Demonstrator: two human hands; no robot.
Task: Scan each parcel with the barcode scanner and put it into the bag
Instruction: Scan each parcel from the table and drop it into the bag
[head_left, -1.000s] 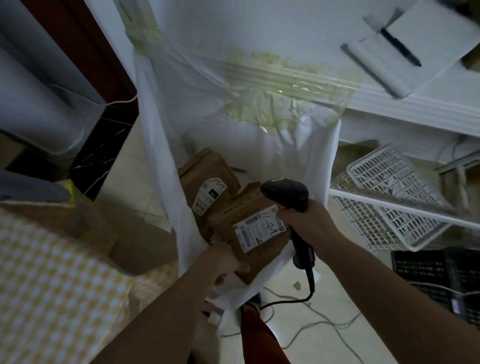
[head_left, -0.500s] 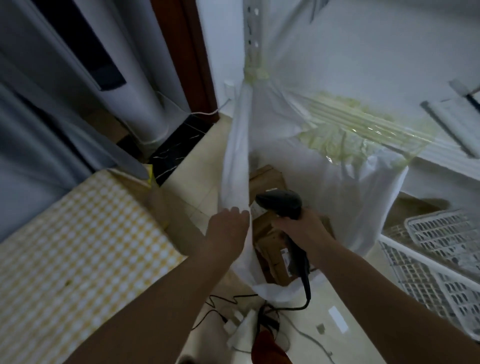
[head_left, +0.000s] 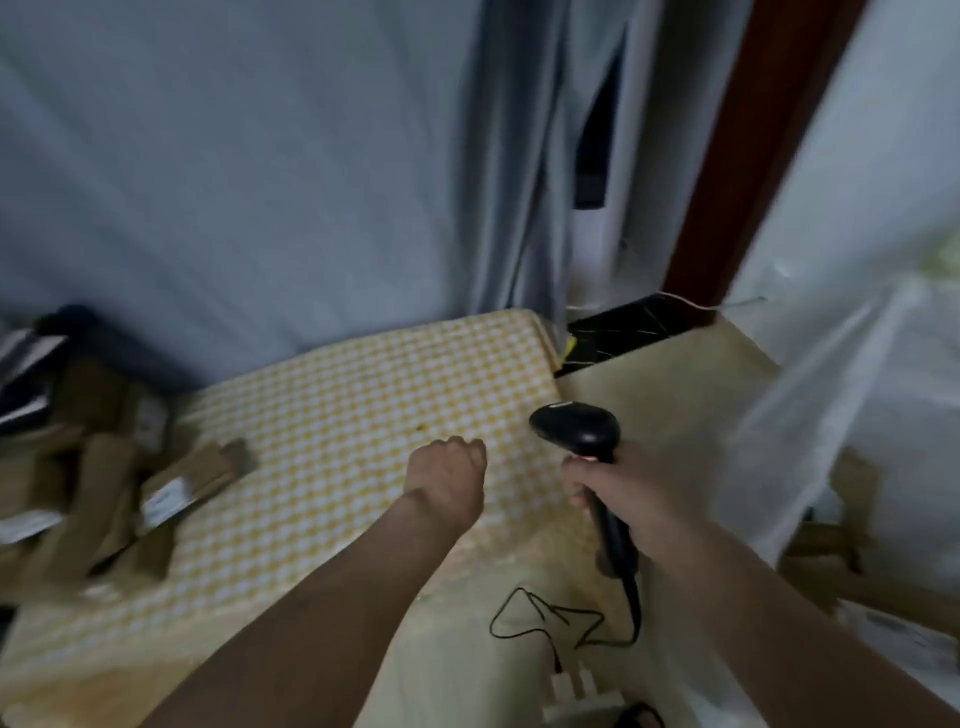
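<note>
My right hand (head_left: 623, 493) grips the handle of the black barcode scanner (head_left: 579, 431), whose head points left over the edge of the yellow checked cloth (head_left: 337, 415). My left hand (head_left: 449, 478) hovers above that cloth with its fingers curled and holds nothing. Several brown cardboard parcels (head_left: 187, 478) with white labels lie in a pile at the left end of the cloth. The white plastic bag (head_left: 831, 415) hangs at the right edge, and brown parcels (head_left: 831, 545) show through its opening.
Grey curtains (head_left: 519, 182) hang behind the cloth-covered surface. A dark red door frame (head_left: 743, 171) stands at the upper right. The scanner's black cable (head_left: 545, 618) loops on the pale floor below my hands, near a white power strip (head_left: 576, 691).
The view has swung left from the bag to the checked cloth and the parcel pile. My left hand released the parcel into the bag, left the bag's rim and now is over the cloth.
</note>
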